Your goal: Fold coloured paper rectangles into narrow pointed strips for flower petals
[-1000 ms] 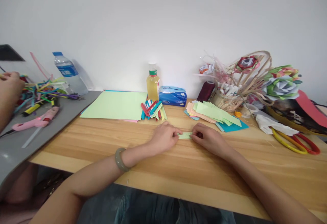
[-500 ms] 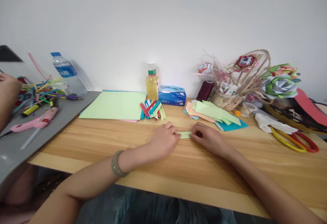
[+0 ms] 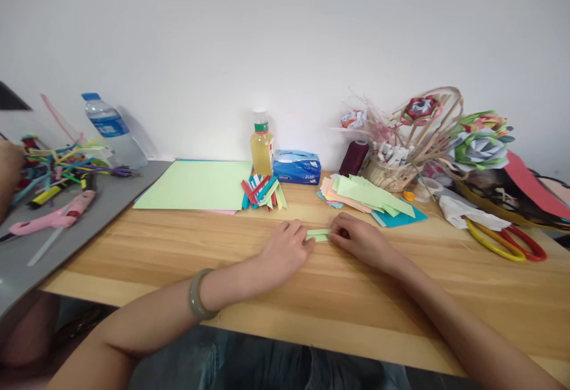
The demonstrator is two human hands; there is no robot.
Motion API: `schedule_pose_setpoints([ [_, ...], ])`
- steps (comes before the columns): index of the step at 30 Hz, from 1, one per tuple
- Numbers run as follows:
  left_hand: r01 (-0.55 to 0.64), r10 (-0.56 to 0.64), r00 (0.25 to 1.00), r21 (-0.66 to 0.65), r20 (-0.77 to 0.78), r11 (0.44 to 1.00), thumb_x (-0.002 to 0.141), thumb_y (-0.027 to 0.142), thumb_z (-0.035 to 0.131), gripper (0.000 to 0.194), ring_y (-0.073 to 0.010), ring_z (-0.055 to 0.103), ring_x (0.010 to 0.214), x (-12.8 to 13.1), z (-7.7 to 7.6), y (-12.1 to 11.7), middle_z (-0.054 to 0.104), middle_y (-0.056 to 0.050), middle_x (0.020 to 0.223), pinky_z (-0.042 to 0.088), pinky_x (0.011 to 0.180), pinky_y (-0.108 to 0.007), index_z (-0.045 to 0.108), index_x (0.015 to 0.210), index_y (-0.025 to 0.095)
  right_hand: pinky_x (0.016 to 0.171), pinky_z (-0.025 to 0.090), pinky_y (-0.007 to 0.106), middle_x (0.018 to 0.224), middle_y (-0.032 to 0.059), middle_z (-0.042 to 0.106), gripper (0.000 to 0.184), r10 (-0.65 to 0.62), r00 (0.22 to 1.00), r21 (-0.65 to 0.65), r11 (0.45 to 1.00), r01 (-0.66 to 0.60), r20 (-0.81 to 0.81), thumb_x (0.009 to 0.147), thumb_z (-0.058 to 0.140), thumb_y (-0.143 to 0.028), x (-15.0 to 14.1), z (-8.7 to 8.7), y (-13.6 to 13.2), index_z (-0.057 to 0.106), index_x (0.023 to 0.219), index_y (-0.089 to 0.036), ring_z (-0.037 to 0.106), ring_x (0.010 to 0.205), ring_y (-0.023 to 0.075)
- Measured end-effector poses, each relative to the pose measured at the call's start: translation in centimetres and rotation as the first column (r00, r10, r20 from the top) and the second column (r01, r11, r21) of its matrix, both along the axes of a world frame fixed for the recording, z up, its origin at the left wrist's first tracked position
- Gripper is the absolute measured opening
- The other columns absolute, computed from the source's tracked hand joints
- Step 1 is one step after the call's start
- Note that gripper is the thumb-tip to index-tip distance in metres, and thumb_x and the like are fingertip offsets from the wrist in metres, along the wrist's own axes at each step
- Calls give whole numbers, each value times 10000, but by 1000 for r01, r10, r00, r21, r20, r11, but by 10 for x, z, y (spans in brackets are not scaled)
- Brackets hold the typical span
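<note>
A small folded strip of light green paper [image 3: 317, 235] lies on the wooden table between my hands. My left hand [image 3: 288, 250] is closed on its left end, fingers bent and fingertips pressing it near the tabletop. At the other end, my right hand [image 3: 356, 237] pinches the strip between thumb and fingers. A lengthwise fold line shows along the paper's exposed middle. Both ends are hidden under my fingers. Just beyond my left hand sits a heap of coloured folded paper strips [image 3: 263, 193]. Cut green and peach paper pieces [image 3: 369, 193] lie behind my right hand.
Large green sheets [image 3: 196, 185] lie back left. A juice bottle [image 3: 262, 146] and a blue tissue pack [image 3: 297, 167] stand by the wall. To the right are a basket with paper flowers [image 3: 392, 173] and scissors [image 3: 503, 241]. A pink glue gun [image 3: 53, 219] rests left, near another person's arm [image 3: 8, 176].
My left hand has shifted slightly on the strip, baring more of its left part. My right hand keeps its pinch. The other person's hand has drawn toward the left edge; the view has turned slightly.
</note>
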State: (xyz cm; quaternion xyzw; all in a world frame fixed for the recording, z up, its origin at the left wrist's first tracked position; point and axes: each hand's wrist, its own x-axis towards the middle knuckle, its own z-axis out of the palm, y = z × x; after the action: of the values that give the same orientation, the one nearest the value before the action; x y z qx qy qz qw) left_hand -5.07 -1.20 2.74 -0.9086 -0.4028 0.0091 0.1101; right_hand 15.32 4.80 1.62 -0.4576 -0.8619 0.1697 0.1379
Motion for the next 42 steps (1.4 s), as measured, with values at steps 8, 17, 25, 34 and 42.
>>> schedule_pose_setpoints([
  [8, 5, -6, 1000, -41, -29, 999, 867, 146, 534, 131, -243, 476, 941, 0, 8, -1, 579, -96, 872, 391, 743, -337, 622, 948, 93, 580, 369, 256, 754, 15, 584, 120, 17, 1000, -7, 1000, -17, -7, 797, 496, -259, 0, 1, 0, 535, 696, -206, 531, 666, 149],
  [17, 115, -104, 985, -76, 138, 990, 921, 158, 437, 170, -191, 465, 878, -18, 1, 12, 558, -57, 826, 405, 757, -288, 604, 941, 142, 568, 370, 257, 753, 16, 587, 123, 15, 1000, 3, 1000, -15, -9, 797, 490, -262, 1, -1, 1, 535, 697, -207, 530, 654, 149],
  [25, 100, -61, 966, -143, 251, 985, 964, 234, 336, 258, -169, 480, 860, -18, -5, 11, 520, -55, 887, 404, 810, -290, 568, 950, 122, 580, 354, 263, 755, 17, 589, 124, -8, 1000, 9, 1000, 8, 10, 797, 492, -263, -1, 1, -1, 527, 691, -210, 532, 675, 159],
  [34, 61, 27, 945, -255, 326, 965, 960, 269, 346, 229, -159, 500, 875, -18, -7, 12, 522, -40, 935, 385, 810, -276, 541, 999, 155, 585, 366, 265, 763, 17, 576, 92, 19, 1000, 7, 1000, -19, -10, 792, 486, -231, 1, -1, 1, 519, 709, -208, 524, 681, 157],
  [42, 115, -60, 954, -176, 293, 978, 953, 222, 364, 203, -161, 474, 858, -21, -6, 12, 503, -37, 896, 372, 780, -261, 554, 951, 150, 687, 404, 302, 767, 35, 541, 111, 105, 993, 4, 994, -105, -49, 798, 463, -198, 2, -4, 4, 473, 688, -208, 508, 780, 184],
])
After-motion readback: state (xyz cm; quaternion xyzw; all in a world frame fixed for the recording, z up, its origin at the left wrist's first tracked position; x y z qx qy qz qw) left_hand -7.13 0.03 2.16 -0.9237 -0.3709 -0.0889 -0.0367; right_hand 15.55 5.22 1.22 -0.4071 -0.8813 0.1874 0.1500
